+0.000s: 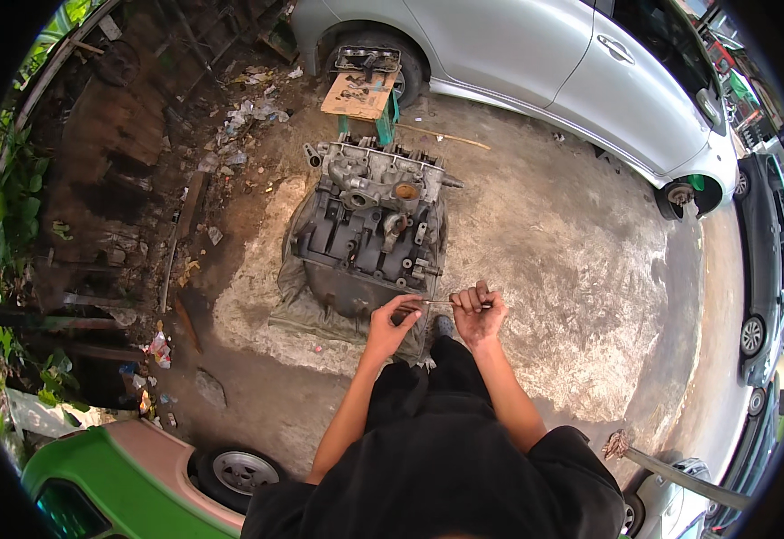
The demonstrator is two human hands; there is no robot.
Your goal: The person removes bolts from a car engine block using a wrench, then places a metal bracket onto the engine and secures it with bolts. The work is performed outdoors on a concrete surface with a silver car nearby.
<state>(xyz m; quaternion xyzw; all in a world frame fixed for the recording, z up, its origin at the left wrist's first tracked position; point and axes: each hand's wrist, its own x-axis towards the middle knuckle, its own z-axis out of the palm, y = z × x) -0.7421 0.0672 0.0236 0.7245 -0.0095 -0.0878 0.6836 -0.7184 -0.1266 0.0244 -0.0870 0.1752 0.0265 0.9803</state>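
Between my two hands runs a thin, straight metal rod (436, 302), too small to name more exactly. My left hand (392, 325) pinches one end of it between thumb and fingertips. At the other end my right hand (479, 316) has its fingers curled over the rod, palm side partly showing. Just beyond both hands sits a dirty, partly stripped car engine (356, 229), with dark flat surfaces nearer me and grey metal castings on its far side. It rests on a crumpled grey-green sheet (297, 325) on the ground.
A small wooden-topped table (356, 94) with metal parts stands beyond the engine, near a silver car (518, 54). Litter (248, 117) and dark boards (95, 189) lie left. A green vehicle (95, 485) is at lower left, and a pole (688, 483) at lower right.
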